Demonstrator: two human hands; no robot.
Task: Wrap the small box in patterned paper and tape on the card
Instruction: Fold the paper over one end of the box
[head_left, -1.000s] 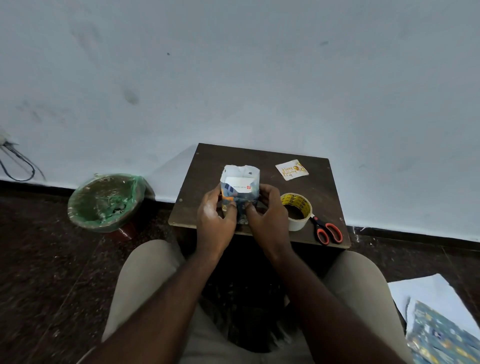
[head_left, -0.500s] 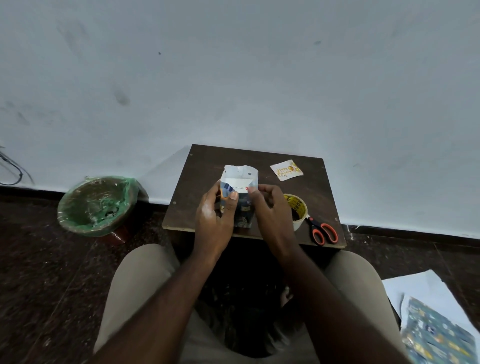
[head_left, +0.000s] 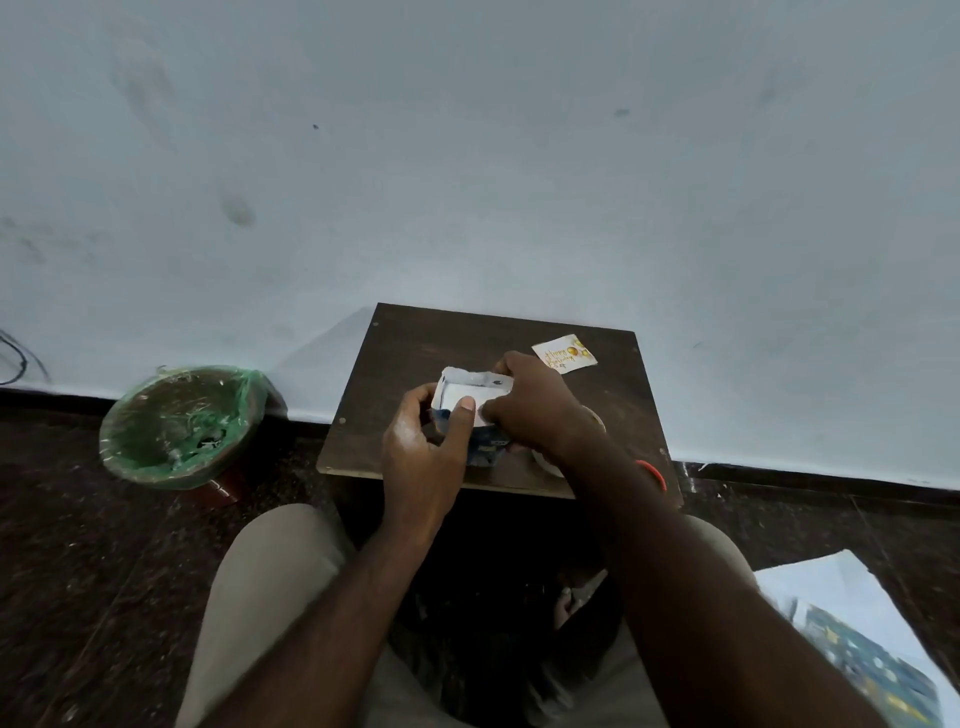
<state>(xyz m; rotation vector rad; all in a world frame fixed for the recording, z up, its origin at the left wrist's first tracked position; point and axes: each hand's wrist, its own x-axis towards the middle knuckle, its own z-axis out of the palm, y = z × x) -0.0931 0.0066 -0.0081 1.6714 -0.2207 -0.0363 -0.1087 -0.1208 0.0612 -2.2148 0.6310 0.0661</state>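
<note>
- Most of your view is pale wall (head_left: 467, 156), which meets a dark speckled floor (head_left: 78, 571).
- 1 low dark wooden table (head_left: 415, 343) stands against that wall, in front of your knees.
- 1 round bin (head_left: 176, 431) with a green liner sits on the floor left of the table.
- 2 spare wrapping sheets (head_left: 852, 654), 1 white and 1 blue-patterned, lie on the floor at your right.
- Your left hand (head_left: 423, 462) grips the small box (head_left: 465, 389) from its left, with the thumb pressed on the white top face and the fingers curled against the side.
- Your right hand (head_left: 540, 410) pinches the patterned paper (head_left: 485, 447) at the box's right edge, fingers curled over its white rim.
- You hold the box over the table's middle; whether it touches the tabletop cannot be told.
- 1 birthday card (head_left: 563, 353) lies flat near the far right corner, apart from the box.
- 1 tape roll (head_left: 548, 467) shows only as a pale sliver under your right wrist.
- 1 red handle loop of the scissors (head_left: 655, 475) peeks out beside your right forearm.
</note>
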